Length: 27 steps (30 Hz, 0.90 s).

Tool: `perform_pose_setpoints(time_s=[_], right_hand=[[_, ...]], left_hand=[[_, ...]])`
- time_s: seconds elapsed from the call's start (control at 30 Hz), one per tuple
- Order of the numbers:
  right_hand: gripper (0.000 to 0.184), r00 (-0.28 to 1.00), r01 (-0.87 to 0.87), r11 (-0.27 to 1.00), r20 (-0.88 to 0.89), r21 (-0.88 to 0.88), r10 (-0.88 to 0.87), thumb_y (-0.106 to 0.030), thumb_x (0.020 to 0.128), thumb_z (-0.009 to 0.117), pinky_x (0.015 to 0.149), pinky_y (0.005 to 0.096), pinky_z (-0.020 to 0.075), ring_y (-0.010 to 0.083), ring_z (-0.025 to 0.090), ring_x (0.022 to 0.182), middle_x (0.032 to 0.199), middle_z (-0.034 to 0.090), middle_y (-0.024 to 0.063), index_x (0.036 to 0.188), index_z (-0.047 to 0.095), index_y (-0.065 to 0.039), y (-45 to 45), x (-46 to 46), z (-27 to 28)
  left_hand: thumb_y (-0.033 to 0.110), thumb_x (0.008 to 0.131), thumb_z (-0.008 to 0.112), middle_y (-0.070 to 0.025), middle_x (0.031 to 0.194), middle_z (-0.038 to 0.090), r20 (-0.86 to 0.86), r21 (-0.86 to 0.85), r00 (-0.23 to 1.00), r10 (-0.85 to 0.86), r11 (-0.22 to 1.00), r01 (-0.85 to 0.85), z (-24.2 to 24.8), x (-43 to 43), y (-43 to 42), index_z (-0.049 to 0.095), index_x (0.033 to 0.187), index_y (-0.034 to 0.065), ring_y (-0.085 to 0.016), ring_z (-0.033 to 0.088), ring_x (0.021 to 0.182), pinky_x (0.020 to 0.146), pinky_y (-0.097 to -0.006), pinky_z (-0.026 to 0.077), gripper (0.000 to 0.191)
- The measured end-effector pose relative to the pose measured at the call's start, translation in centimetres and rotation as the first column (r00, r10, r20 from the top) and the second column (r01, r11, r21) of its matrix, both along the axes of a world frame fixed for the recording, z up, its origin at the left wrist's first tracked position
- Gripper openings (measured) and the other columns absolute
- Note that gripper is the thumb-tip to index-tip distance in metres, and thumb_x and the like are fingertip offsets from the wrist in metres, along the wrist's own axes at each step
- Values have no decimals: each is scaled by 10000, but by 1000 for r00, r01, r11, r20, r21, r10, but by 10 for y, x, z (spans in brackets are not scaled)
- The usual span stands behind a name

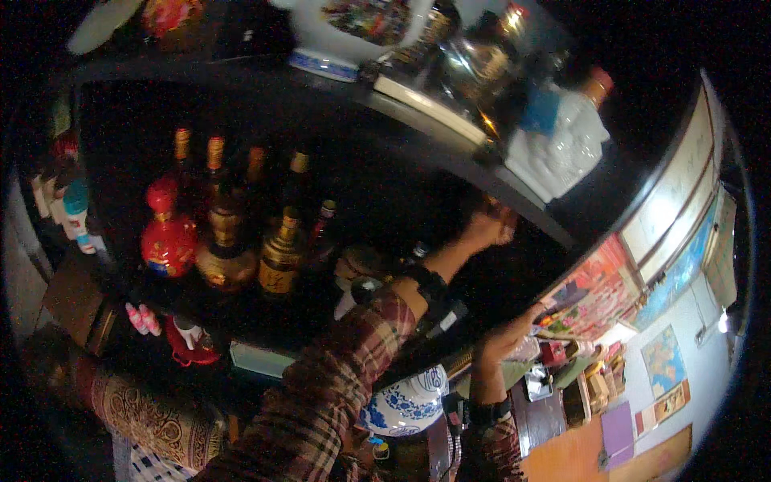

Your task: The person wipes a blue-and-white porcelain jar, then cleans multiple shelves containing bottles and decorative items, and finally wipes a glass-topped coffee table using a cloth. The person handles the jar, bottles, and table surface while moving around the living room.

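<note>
My left arm, in a plaid sleeve with a dark wristband, reaches across a dark shelf compartment [373,162]. My left hand [495,226] is at its right end, just under the upper board; its fingers are blurred and I cannot tell what they hold. Lower right, my right hand [512,338] is raised by the cabinet's dark side edge, fingertips hidden against it. Inside the compartment stand a red gourd-shaped bottle [170,244], a gold-brown round bottle [226,265], a bottle with a gold label [280,256] and several darker bottles behind. Pale small objects [355,280] lie near my left forearm.
Above, the shelf top carries a white porcelain vase [325,63], a shiny dark bottle [476,60] and a white sculpted bottle [560,141]. Below are a blue-and-white porcelain jar [406,403], a red basket [190,346] and a patterned cloth-covered seat [159,422]. A cluttered desk [539,416] stands right.
</note>
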State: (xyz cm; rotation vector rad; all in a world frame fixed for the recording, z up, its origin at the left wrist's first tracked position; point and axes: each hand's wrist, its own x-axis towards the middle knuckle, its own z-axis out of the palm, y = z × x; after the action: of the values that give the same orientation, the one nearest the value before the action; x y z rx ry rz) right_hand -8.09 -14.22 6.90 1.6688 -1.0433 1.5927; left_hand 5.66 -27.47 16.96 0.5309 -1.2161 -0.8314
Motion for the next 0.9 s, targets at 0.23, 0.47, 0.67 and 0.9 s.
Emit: perform_pose_setpoints(time_s=[0.23,0.47,0.67,0.9], right_hand=[[498,981,89,958,-145,-272,-132,-145,1018,519,1056,506,440,460,516,1266,1406,463,345,1403,379,138,-2,4,-1],[482,989,-24,988,-147,-150,1,-145,1018,510,1060,477,451,429,523,1274,1406,479,321,1392,398,138,3,7,16],[466,826,219,863,-385,-455,-412,-165,1004,507,1076,437,455,382,517,1308,1415,503,272,1359,471,134,-3,-8,14],[485,875,38,959,-472,282,104,-389,1037,429,1083,417,416,307,537,1240,1346,555,153,1352,501,-28,86,-60,3]], left_hand=[[143,921,580,-118,933,601,19,64,996,86,994,-87,8,9,9,627,1018,70,-242,588,881,775,-380,473,129],[87,915,580,-134,1058,629,40,-104,962,270,959,-264,-18,-19,117,627,1096,68,-272,614,990,865,-379,489,187],[83,899,623,-143,1136,632,-189,-499,966,174,831,-247,-26,-20,189,616,1158,57,-263,619,1049,935,-349,474,260],[316,951,669,-73,836,677,135,-277,989,57,961,-18,-87,5,261,700,985,29,-159,638,769,667,-298,497,292]])
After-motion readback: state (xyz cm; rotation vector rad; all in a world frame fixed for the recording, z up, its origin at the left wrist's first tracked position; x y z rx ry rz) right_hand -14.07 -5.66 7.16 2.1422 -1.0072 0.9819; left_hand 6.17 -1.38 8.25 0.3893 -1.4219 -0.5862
